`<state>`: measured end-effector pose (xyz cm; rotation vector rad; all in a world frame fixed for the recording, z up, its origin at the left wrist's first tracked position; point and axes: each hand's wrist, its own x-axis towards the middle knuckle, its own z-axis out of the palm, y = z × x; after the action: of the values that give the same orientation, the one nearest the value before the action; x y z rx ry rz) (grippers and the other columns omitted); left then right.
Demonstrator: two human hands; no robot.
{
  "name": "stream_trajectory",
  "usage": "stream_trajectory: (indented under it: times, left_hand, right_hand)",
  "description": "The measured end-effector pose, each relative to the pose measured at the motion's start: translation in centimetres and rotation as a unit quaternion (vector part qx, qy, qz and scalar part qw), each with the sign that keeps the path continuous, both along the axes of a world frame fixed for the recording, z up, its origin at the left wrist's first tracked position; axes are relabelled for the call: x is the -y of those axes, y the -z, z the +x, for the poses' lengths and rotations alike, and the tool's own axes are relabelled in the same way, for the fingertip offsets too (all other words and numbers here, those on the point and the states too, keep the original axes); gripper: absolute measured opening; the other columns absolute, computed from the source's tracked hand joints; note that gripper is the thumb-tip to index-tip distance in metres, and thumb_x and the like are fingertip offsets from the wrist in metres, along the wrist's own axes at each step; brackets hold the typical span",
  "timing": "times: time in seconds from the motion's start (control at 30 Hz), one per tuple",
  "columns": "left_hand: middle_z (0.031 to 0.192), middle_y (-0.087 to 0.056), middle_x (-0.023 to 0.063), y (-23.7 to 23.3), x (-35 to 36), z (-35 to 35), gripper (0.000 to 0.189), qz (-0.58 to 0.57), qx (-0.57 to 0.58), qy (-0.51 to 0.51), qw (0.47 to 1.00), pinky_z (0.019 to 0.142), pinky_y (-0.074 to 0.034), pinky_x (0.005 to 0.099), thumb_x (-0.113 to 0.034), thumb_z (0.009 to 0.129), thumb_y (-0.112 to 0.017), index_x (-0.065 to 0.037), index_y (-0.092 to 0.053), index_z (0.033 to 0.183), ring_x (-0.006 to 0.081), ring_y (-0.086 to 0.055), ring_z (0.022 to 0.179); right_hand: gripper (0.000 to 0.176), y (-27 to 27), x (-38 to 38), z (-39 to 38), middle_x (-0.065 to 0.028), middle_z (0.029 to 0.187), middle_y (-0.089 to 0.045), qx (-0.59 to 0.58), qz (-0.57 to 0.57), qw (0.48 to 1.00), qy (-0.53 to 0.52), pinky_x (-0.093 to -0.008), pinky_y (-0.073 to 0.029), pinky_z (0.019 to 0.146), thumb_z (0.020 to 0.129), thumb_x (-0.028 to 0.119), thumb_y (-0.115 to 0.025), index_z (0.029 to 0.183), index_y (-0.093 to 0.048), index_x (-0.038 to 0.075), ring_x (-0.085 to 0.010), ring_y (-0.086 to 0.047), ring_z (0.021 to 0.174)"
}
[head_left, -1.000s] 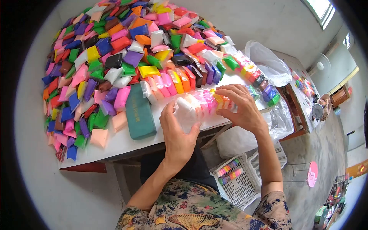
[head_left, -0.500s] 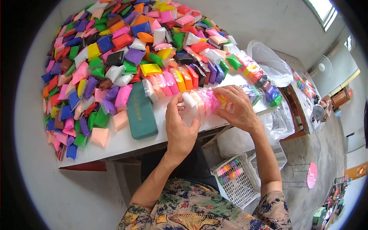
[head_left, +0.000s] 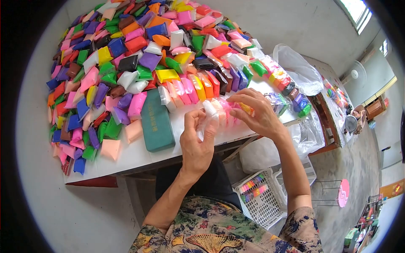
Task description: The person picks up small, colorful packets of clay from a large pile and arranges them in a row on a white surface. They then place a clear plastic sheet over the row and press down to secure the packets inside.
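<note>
A clear plastic bag with a row of small coloured packets (head_left: 222,110), white, peach, pink and yellow, lies at the table's front edge between my hands. My left hand (head_left: 197,141) is closed around the bag's left end, its thumb and fingers against the white packet there. From the right, my right hand (head_left: 258,113) grips the pink part of the row with thumb and fingertips, partly hiding the yellow packets. Just behind stands a line of upright packets (head_left: 192,90), running from white through pink and orange to purple. A green box (head_left: 157,124) lies to the left of my left hand.
A big heap of coloured packets (head_left: 126,63) covers the back and left of the white table (head_left: 139,162). To the right are a filled row of packets (head_left: 289,88) and a clear plastic bag (head_left: 297,69). Below stands a white basket (head_left: 263,206); a pink stool (head_left: 343,193) is farther right.
My right fingertips have slid left along the bag, over the pink packets. My left hand has shifted slightly left and down, its fingers drawn in closer at the bag's white end.
</note>
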<state>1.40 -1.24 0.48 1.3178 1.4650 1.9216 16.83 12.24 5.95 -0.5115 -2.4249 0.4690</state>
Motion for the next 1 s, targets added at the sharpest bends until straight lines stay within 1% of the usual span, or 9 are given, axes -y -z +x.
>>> stream_trajectory:
  times: [0.07, 0.2, 0.4, 0.5, 0.6, 0.7, 0.8, 0.9, 1.0]
  left_hand:
    - [0.102, -0.066, 0.0165, -0.2, -0.1, 0.0, 0.026, -0.012, -0.01, -0.016, 1.0, 0.082, -0.05, 0.034, -0.022, 0.103, -0.058, 0.003, -0.055, 0.111, 0.021, -0.063, 0.089]
    - [0.086, -0.066, 0.0122, -0.9, -0.7, 0.3, 0.028, -0.021, -0.014, -0.07, 0.997, 0.071, -0.048, 0.034, -0.021, 0.106, -0.052, 0.004, -0.061, 0.097, 0.0176, -0.06, 0.078]
    - [0.079, -0.063, 0.0171, -1.1, -1.2, 0.2, 0.032, -0.07, -0.063, -0.117, 0.989, 0.065, -0.047, 0.0403, -0.023, 0.106, -0.049, 0.004, -0.062, 0.095, 0.0302, -0.06, 0.069]
    - [0.078, -0.062, 0.0191, -0.5, -1.7, -0.5, 0.036, -0.13, -0.097, -0.128, 0.978, 0.066, -0.047, 0.0434, -0.025, 0.107, -0.046, 0.004, -0.062, 0.095, 0.0369, -0.06, 0.07]
    - [0.076, -0.06, 0.0187, -0.3, -2.4, -0.5, 0.038, -0.091, -0.106, -0.149, 0.979, 0.065, -0.045, 0.0457, -0.026, 0.107, -0.046, 0.004, -0.063, 0.091, 0.0376, -0.06, 0.07]
    - [0.066, -0.051, 0.0084, -0.1, -2.8, -0.4, 0.038, -0.061, -0.073, -0.155, 0.983, 0.058, -0.04, 0.0348, -0.022, 0.106, -0.05, 0.006, -0.055, 0.081, 0.0153, -0.047, 0.061]
    - [0.065, -0.052, 0.0105, 0.1, -2.8, -0.7, 0.037, -0.069, -0.089, -0.157, 0.981, 0.058, -0.04, 0.0356, -0.019, 0.104, -0.052, 0.007, -0.055, 0.078, 0.0153, -0.048, 0.06]
    - [0.074, -0.06, 0.0191, -0.5, -2.6, -0.8, 0.039, -0.103, -0.098, -0.155, 0.978, 0.061, -0.043, 0.0454, -0.02, 0.103, -0.051, 0.005, -0.058, 0.075, 0.0377, -0.059, 0.064]
    - [0.072, -0.059, 0.0191, -0.3, -2.8, -0.9, 0.033, -0.103, -0.109, -0.163, 0.975, 0.059, -0.043, 0.0454, -0.013, 0.096, -0.057, 0.005, -0.055, 0.069, 0.0371, -0.058, 0.062]
  right_hand:
    - [0.02, 0.3, -0.3, -0.4, -0.0103, 0.103, -0.067, -0.01, -0.025, 1.0, -0.005, -0.0398, -0.048, 0.091, 0.089, 0.019, -0.073, 0.104, -0.07, 0.004, -0.0279, -0.062, 0.101]
    - [0.021, 0.7, -0.8, -1.2, -0.011, 0.092, -0.065, -0.017, -0.074, 0.997, 0.019, -0.042, -0.046, 0.083, 0.091, 0.024, -0.07, 0.093, -0.07, 0.003, -0.0296, -0.061, 0.092]
    - [0.025, 0.4, -0.8, -1.7, -0.0122, 0.087, -0.065, -0.002, -0.078, 0.996, 0.049, -0.043, -0.045, 0.079, 0.091, 0.026, -0.07, 0.088, -0.068, 0.002, -0.0312, -0.06, 0.086]
    - [0.026, 0.4, -0.9, -1.9, -0.0129, 0.085, -0.064, 0.008, -0.074, 0.996, 0.055, -0.0431, -0.045, 0.077, 0.091, 0.027, -0.07, 0.087, -0.068, 0.001, -0.0317, -0.06, 0.083]
    - [0.029, 0.3, -0.9, -1.9, -0.0139, 0.084, -0.063, 0.014, -0.089, 0.994, 0.062, -0.0431, -0.045, 0.074, 0.09, 0.028, -0.07, 0.085, -0.067, 0.0, -0.032, -0.06, 0.08]
    - [0.03, 0.3, -0.9, -2.1, -0.0145, 0.082, -0.063, 0.019, -0.114, 0.99, 0.079, -0.0431, -0.046, 0.072, 0.089, 0.028, -0.07, 0.083, -0.067, -0.001, -0.0323, -0.06, 0.078]
    - [0.029, 0.1, -0.6, -2.2, -0.0148, 0.082, -0.063, 0.022, -0.129, 0.987, 0.096, -0.0426, -0.047, 0.07, 0.088, 0.027, -0.07, 0.082, -0.067, -0.001, -0.0322, -0.061, 0.075]
    - [0.028, 0.1, -0.6, -2.3, -0.0149, 0.083, -0.064, 0.014, -0.147, 0.984, 0.101, -0.0415, -0.048, 0.07, 0.086, 0.026, -0.071, 0.081, -0.068, -0.001, -0.0317, -0.062, 0.074]
    - [0.026, 0.3, -0.6, -2.3, -0.0145, 0.083, -0.065, 0.012, -0.152, 0.983, 0.101, -0.0406, -0.049, 0.071, 0.084, 0.024, -0.072, 0.08, -0.068, -0.001, -0.0311, -0.064, 0.075]
